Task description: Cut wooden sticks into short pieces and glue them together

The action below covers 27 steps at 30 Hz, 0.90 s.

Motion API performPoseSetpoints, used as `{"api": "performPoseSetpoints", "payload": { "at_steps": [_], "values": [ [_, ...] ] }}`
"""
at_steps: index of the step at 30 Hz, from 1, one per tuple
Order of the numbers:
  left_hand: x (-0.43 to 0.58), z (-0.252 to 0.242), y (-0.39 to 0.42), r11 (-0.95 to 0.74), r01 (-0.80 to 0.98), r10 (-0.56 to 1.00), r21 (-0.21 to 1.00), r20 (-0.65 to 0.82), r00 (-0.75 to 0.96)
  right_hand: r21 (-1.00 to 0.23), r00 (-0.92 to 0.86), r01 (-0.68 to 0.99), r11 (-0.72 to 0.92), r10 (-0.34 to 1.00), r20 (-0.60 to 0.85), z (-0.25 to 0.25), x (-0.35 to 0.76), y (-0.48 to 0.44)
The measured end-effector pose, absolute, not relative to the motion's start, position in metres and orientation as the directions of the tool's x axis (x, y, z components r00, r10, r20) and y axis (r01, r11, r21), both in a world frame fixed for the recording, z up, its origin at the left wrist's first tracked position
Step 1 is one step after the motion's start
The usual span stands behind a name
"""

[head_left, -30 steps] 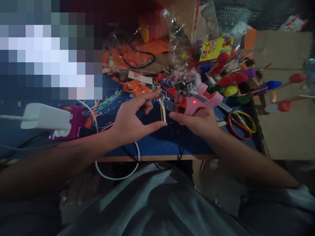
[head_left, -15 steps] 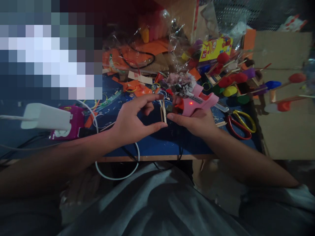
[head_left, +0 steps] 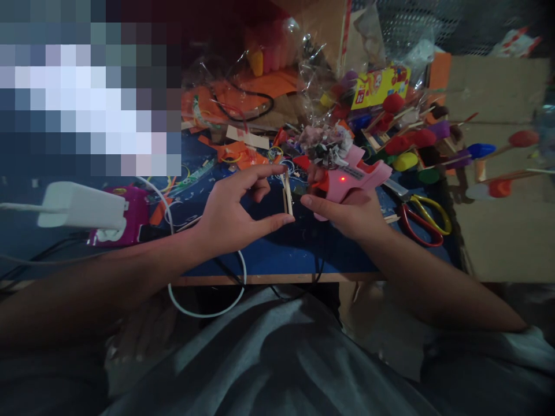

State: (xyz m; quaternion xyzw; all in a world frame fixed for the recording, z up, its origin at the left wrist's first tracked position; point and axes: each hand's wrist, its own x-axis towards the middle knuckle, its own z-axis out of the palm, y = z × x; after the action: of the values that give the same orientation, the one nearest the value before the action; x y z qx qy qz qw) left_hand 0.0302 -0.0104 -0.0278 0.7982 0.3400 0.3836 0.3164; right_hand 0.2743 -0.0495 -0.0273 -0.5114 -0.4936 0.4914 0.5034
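Between thumb and forefinger, my left hand (head_left: 232, 208) pinches a small frame of thin wooden sticks (head_left: 289, 195) by its two ends, a little above the blue table (head_left: 277, 248). My right hand (head_left: 353, 216) is wrapped round the handle of a pink hot glue gun (head_left: 353, 178) with a lit red light. The gun's front points toward the stick frame, with a gap between them. A clump of shredded, shiny scraps (head_left: 327, 144) sits just beyond the gun and partly overlaps it in view; whether they touch I cannot tell.
Scissors with red and yellow handles (head_left: 422, 219) lie right of my right hand. A white charger (head_left: 80, 205) sits in a magenta socket block (head_left: 134, 216) at left, its white cable looping over the table edge. Coloured clay pieces (head_left: 416, 138) on sticks crowd the back right.
My right hand and the glue gun have shifted slightly right, away from the stick frame. My left hand holds the frame almost where it was.
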Motion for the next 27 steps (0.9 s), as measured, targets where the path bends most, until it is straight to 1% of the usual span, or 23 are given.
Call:
{"api": "performPoseSetpoints", "payload": {
  "at_steps": [8, 14, 21, 27],
  "values": [
    [0.031, -0.03, -0.011, -0.576, 0.283, 0.788, 0.767, 0.429, 0.442, -0.999, 0.002, 0.014, -0.047, 0.999, -0.047, -0.019, 0.276, -0.049],
    [0.031, -0.032, -0.01, -0.532, 0.308, 0.824, 0.789, 0.398, 0.403, -1.0, -0.006, 0.007, -0.018, 1.0, -0.018, -0.025, 0.274, -0.051],
    [0.032, -0.038, -0.009, -0.571, 0.25, 0.798, 0.782, 0.456, 0.394, -1.0, -0.055, 0.028, 0.014, 0.998, 0.013, -0.028, 0.272, -0.052],
    [0.032, -0.039, -0.008, -0.55, 0.294, 0.813, 0.782, 0.422, 0.4, -0.999, -0.087, 0.046, -0.005, 0.996, -0.009, -0.028, 0.272, -0.051]
  ]
}}
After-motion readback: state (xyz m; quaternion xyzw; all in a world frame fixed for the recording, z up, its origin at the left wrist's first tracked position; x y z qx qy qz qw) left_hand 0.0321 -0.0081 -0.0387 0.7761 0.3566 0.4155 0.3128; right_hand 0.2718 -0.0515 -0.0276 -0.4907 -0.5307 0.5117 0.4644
